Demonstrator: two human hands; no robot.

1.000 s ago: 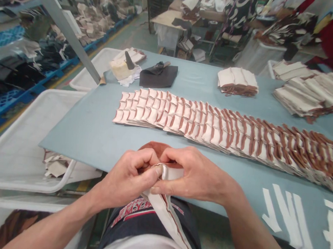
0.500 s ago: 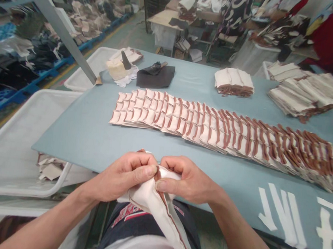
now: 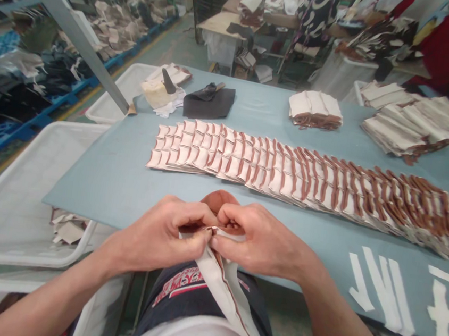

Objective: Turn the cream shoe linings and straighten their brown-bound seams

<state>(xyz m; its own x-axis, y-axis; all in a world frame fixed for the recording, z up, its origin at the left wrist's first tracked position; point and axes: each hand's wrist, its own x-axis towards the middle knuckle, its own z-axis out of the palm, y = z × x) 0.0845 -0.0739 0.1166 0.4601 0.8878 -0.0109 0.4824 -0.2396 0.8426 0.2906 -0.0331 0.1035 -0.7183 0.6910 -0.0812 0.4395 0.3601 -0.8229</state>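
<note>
Above the lap, both hands' fingers [image 3: 199,243] pinched on white-brown material [image 3: 222,288]

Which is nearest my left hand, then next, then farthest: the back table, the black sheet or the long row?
1. Long row: just past your left hand.
2. Black sheet: behind the row's left end.
3. Back table: beyond the blue table.

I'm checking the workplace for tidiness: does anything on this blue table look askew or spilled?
Mildly askew: the large pile at the far right is splayed unevenly, its edges ragged, unlike the squarer small stack left of it. No spill shows.
</note>
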